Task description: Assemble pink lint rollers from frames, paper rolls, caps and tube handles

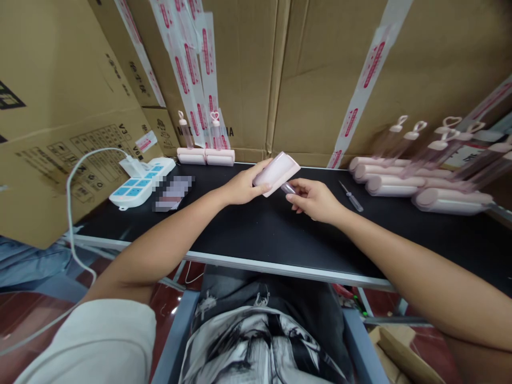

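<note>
My left hand (243,186) is closed around a pink rounded case (277,173), holding it tilted above the black tabletop (256,229). My right hand (314,199) sits just right of the case, its fingers pinched on a small clear tube-like part (288,188) at the case's lower end. Both hands hover near the middle of the table.
A small screwdriver (352,198) lies right of my right hand. Several pink cases with clear handled tubes (420,184) are piled at the right. A white and blue power strip (142,181) with its cable lies at the left. Two pink cases (206,156) and cardboard boxes (320,74) stand behind.
</note>
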The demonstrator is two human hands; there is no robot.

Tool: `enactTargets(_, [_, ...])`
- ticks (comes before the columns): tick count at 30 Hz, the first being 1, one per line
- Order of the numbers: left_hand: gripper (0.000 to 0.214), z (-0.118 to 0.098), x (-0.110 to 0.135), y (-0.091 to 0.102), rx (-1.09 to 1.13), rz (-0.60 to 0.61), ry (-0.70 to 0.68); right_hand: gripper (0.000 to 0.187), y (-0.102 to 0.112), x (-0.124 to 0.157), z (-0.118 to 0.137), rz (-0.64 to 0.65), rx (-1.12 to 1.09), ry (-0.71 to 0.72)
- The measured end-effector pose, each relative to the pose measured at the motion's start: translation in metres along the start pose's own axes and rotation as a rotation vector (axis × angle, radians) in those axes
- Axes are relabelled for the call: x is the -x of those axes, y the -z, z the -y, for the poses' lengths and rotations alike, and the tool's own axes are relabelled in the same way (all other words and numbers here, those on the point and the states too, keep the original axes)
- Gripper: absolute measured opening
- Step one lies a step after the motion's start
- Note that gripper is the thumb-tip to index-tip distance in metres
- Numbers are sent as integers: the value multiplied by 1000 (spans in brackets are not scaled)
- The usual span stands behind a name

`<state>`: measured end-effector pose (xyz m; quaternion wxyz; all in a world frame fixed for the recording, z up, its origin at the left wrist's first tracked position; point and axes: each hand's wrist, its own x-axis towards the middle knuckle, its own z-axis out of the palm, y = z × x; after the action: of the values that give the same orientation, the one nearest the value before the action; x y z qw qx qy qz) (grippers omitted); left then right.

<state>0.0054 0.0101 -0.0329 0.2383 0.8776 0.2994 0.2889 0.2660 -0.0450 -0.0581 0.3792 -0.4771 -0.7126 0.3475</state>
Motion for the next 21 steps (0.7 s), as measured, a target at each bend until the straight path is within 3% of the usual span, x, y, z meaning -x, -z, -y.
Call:
enactTargets(2, [103,-5,0,-2,-106,15,81,33,-3,2,8,16,-101,-83])
enactTargets(5, [111,-18,0,-8,-356,-93,205,33,-6,3,16,5,-253,-193])
enactTargets(8, [97,-36,3,-20,-634,-161,103,34,-5,1,20,-7,-390,-294])
enactTargets(11, [62,-51,6,-32,-839,-128,-30,30,-2,1,22,16,-512,-350])
enactTargets(15, [50,-51,5,-39,-925,-144,-58,25,0,4,25,85,-614,-376])
enactTargets(21, [47,-28,-1,-28,-809,-92,29,42,1,7,27,179,-683,-300])
